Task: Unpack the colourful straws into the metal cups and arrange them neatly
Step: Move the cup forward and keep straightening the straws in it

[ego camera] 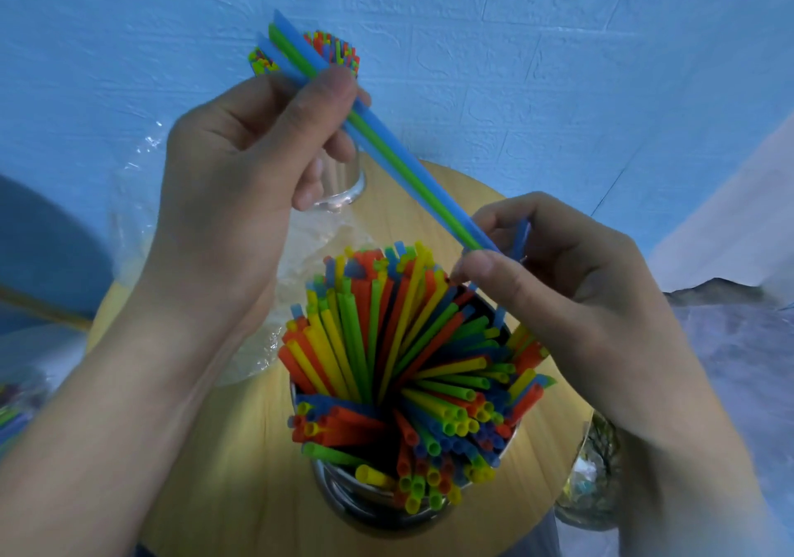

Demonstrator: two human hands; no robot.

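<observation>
Mostly this job looks done. The few loose straws, two blue with a green between them, run as a slanted bundle between my hands. My left hand curls round their upper part, thumb pressed on top. My right hand pinches their lower ends between thumb and fingertips. The hands are apart and joined only by that bundle.

Just under my right hand stands the near cup, crammed with packed straws that splay in every direction, some leaning well over the rim. I judge the filling is nearly finished there, but the tidying is not. Behind my left hand is the far cup, and its straw tips stand in a tighter, neater bunch above my fingers.

Left to do, as I reckon it, is to drop these last few in and straighten the near cup.

My left hand hides most of the far cup, so I can't tell how full it is. A crumpled clear wrapper lies on the table beyond my left wrist, and I can't tell whether it holds any straws. A short blue piece shows behind my right fingers, and whether it belongs to the bundle is unclear. Something colourful is blurred at the frame edge outside my left forearm.
</observation>
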